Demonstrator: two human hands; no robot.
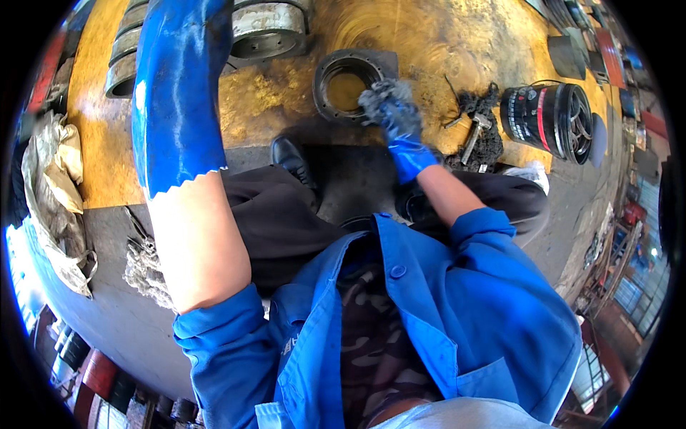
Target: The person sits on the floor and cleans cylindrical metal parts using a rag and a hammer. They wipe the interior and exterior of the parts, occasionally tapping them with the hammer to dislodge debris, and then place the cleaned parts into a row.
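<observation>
My right hand [401, 125], in a blue rubber glove, is closed on a wad of grey, oily rag [386, 99]. The wad lies against the right rim of a round metal flange ring [325, 96] with bolt holes around its edge. Through the ring's bore the yellowish, oily surface shows. My left arm reaches up past the upper edge in a long blue glove [179, 93]; its hand and fingers are out of the picture.
Heavy metal cylinders [268, 32] stand at the back left. Right of the ring lie a hammer [473, 139] and blackened rags [489, 146], beside a tipped black bucket [547, 121] with metal parts inside. A dirty sack [53, 179] lies at the left.
</observation>
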